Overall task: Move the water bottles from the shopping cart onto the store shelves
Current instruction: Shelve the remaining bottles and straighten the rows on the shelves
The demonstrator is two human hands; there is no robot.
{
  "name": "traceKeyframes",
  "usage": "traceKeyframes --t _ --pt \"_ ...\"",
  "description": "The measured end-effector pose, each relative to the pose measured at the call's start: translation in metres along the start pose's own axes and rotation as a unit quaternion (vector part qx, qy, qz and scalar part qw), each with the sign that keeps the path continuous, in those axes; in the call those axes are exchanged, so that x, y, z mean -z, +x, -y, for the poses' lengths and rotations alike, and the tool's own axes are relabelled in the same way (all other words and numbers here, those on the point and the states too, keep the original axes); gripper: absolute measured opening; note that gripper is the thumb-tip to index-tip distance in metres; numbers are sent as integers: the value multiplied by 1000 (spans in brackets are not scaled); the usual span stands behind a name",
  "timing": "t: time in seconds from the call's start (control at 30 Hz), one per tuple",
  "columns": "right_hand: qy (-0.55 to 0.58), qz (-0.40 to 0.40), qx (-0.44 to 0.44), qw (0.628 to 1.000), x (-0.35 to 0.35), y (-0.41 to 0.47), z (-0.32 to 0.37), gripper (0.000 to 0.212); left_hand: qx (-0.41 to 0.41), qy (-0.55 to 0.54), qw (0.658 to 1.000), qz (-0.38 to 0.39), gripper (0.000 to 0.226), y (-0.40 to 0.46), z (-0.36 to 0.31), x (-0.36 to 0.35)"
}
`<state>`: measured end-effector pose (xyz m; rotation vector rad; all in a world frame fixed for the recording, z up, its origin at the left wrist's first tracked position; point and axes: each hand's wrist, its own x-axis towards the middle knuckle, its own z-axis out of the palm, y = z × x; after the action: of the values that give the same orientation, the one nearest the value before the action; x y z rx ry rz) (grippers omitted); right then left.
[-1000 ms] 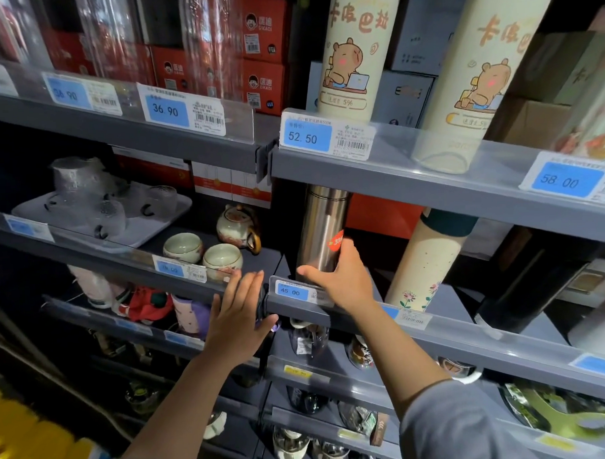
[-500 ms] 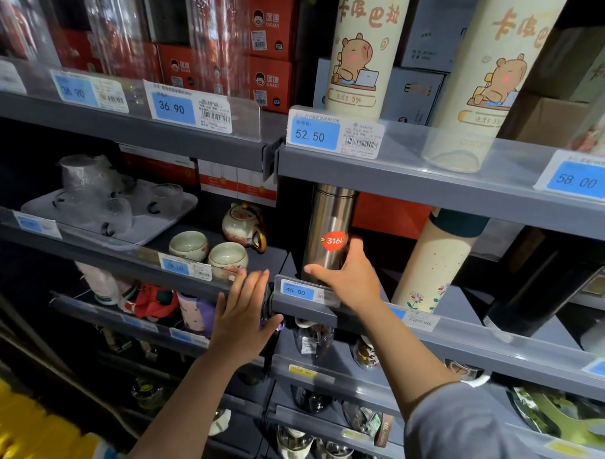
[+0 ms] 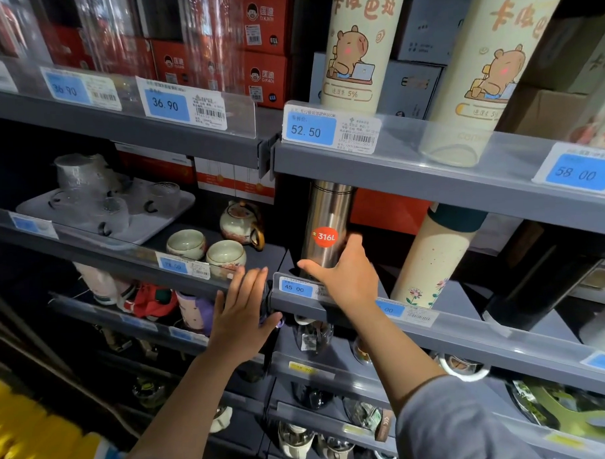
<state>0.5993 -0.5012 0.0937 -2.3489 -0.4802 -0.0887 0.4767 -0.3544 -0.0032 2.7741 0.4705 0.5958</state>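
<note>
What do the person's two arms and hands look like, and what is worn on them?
Both hands are bare: the left hand and right hand show no gloves, rings or watch. Forearms are uncovered. A grey sleeve covers the right upper arm.

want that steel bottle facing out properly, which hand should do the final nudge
Right. The right hand is already wrapped around the base of the steel bottle, just above the 45.00 tag. The left hand lies flat on the shelf edge, off the bottle, and looks better used as a brace.
</note>
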Motion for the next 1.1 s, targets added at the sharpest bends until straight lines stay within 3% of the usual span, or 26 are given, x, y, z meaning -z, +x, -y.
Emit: traceKeyframes --t 0.47,0.63,0.77,0.83,0.93,1.03,1.1 --pt "-25 -49 -10 998 -3 -7 7 68 35 -15 999 38 94 1 -8 3" --pt "-62 -45 -9 997 0 -7 5 82 34 -3 998 49 98 1 -6 3" --pt "-21 -68 78 994 15 -25 -7 90 29 -3 999 43 100 1 -6 5" --pt "8 -95 148 984 25 -45 -22 75 28 1 999 41 94 1 -6 4" --pt "34 -202 199 958 47 -67 -52 57 25 -11 1000 15 90 1 -4 0" --pt "62 -271 141 950 75 -69 -73 70 23 -7 1000 -1 87 1 -4 -6" --pt "74 -233 67 967 88 -57 -82 87 21 -1 1000 -8 85 1 -4 -7"
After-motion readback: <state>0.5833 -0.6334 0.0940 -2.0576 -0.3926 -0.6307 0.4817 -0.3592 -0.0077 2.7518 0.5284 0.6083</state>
